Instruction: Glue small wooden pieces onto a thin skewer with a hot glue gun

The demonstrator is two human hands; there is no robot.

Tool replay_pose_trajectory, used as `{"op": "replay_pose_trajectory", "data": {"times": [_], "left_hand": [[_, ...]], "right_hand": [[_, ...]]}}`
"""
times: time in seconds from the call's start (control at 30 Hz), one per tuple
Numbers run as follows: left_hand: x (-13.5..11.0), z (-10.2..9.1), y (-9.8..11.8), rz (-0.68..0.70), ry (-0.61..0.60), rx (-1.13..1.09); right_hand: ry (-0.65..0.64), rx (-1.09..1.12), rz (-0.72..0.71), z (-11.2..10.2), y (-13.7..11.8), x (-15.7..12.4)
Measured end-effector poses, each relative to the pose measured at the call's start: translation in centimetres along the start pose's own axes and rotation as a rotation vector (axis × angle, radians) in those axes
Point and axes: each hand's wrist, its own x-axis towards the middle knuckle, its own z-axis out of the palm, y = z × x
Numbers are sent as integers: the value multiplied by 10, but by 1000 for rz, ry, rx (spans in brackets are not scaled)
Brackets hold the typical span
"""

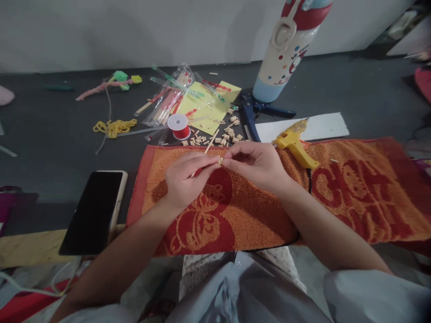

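My left hand [186, 178] and my right hand [257, 165] meet above an orange and red towel [259, 211]. Between their fingertips is a tiny pale wooden piece [220, 160], pinched from both sides. A thin wooden stick [211, 141] slants past the fingers of my left hand; whether the hand grips it too I cannot tell. Just beyond the fingers lie several short cut wooden pieces [229, 133]. A yellow glue gun [294, 144] rests on the towel's far edge, right of my right hand.
Beyond the hands are a red spool [179, 126], yellow paper [215, 117], bagged sticks [171, 96] and a blue-handled cutting tool [249, 117]. A tall bottle [286, 56] stands behind a white strip [323, 128]. On the left are a phone [94, 211] and yellow string [116, 128].
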Motion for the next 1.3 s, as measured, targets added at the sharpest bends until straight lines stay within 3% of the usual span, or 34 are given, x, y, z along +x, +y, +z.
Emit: {"op": "replay_pose_trajectory", "data": {"times": [0.93,1.1,1.3], "left_hand": [[0,0,2,-59,-56,0],[0,0,1,-66,-6,-18],[-3,0,-1,-77,-6,-77]], "right_hand": [[-41,68,66,-2,2,2],[-20,93,92,-2,6,-1],[-237,51,151,-3,13,-4]]}}
